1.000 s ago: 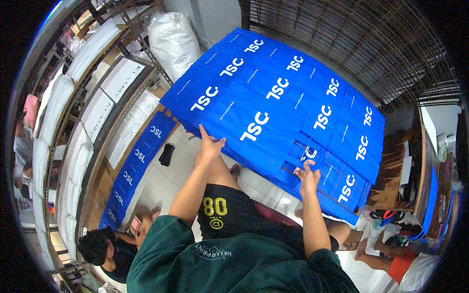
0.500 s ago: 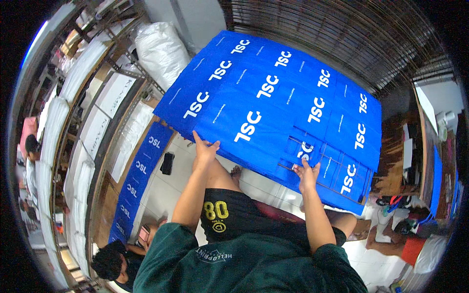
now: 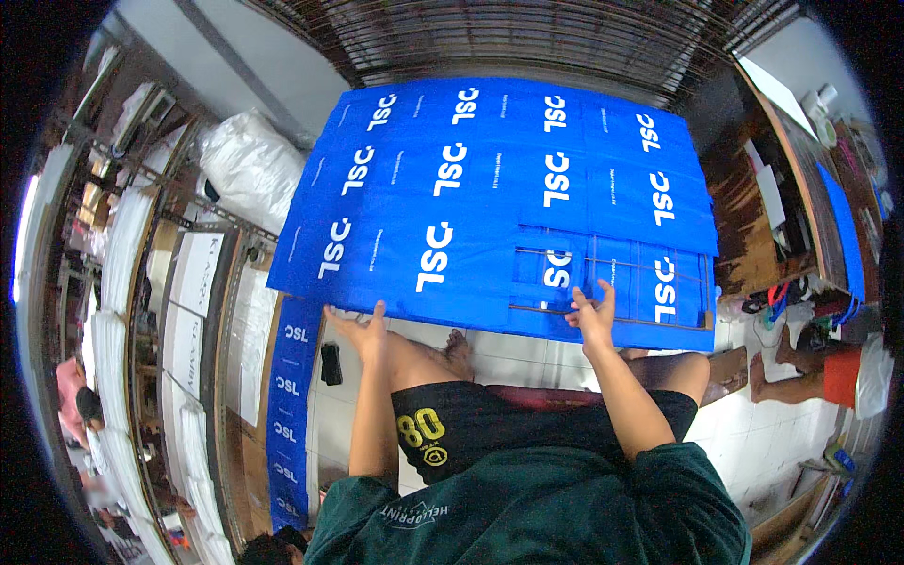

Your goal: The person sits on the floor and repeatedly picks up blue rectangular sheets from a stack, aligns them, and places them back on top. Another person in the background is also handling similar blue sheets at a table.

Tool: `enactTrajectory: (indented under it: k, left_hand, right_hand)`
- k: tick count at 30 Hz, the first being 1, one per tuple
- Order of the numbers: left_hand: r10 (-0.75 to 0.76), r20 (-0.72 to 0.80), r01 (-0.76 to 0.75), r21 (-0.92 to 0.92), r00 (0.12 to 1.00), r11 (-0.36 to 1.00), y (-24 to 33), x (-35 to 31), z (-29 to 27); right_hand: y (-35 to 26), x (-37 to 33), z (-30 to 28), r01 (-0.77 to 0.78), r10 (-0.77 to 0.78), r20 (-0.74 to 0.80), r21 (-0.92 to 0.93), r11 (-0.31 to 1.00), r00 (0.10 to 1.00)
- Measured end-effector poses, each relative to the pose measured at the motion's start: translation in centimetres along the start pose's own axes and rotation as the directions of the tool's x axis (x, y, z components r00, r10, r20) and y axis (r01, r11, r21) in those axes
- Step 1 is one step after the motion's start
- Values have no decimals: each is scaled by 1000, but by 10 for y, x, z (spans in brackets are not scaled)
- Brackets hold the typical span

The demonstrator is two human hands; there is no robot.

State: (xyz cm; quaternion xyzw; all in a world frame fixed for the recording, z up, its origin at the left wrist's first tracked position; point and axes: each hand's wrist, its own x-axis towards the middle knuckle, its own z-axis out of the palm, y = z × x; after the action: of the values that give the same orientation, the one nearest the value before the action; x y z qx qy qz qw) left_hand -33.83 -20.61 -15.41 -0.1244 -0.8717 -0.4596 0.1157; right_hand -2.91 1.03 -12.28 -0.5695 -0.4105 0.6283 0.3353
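Observation:
A broad expanse of blue printed sheets point(image 3: 395, 217) with white lettering lies over a wide flat surface in front of me. On its near right part rests a thin metal wire frame point(image 3: 612, 232) with crossing bars. My left hand point(image 3: 363, 330) is at the near left edge of the sheets, thumb and fingers spread, holding nothing I can see. Over the frame's near bar is my right hand point(image 3: 593, 318); its fingers are bent but apart, nearest to the bar. Whether they touch it, I cannot tell.
A black phone point(image 3: 330, 364) lies on the tiled floor beside a long blue printed strip point(image 3: 288, 386). Shelves of white stacks point(image 3: 113, 282) and a white plastic sack point(image 3: 250, 165) stand left. Another person's legs point(image 3: 796, 367) show right; dark hair point(image 3: 273, 548) appears lower left.
My view has turned, so the blue sheets appear straighter. My left hand has turned its spread fingers sideways along the edge. My right hand has shifted slightly right along the frame's bar.

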Motion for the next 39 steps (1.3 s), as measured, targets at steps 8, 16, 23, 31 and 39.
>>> enactTrajectory:
  k: [8, 16, 23, 31, 39]
  left_hand:
    - [-19, 431, 117, -204, 902, 972, 130, -80, -49]
    - [282, 939, -126, -309, -197, 943, 150, -192, -3]
    - [84, 952, -406, -204, -294, 891, 95, -212, 34]
    - [4, 958, -416, -128, -288, 900, 112, -209, 34]
    - [62, 964, -362, -156, -259, 919, 95, -215, 42]
  right_hand:
    - [42, -18, -92, 456, -421, 178, -408, 791, 890]
    - [16, -72, -201, 611, -318, 522, -680, 406, 791]
    - [4, -95, -269, 718, -459, 589, -674, 176, 665]
    - [6, -76, -272, 623, -254, 569, -727, 289, 782]
    - [-21, -47, -293, 307, 462, 548, -811, 498, 697]
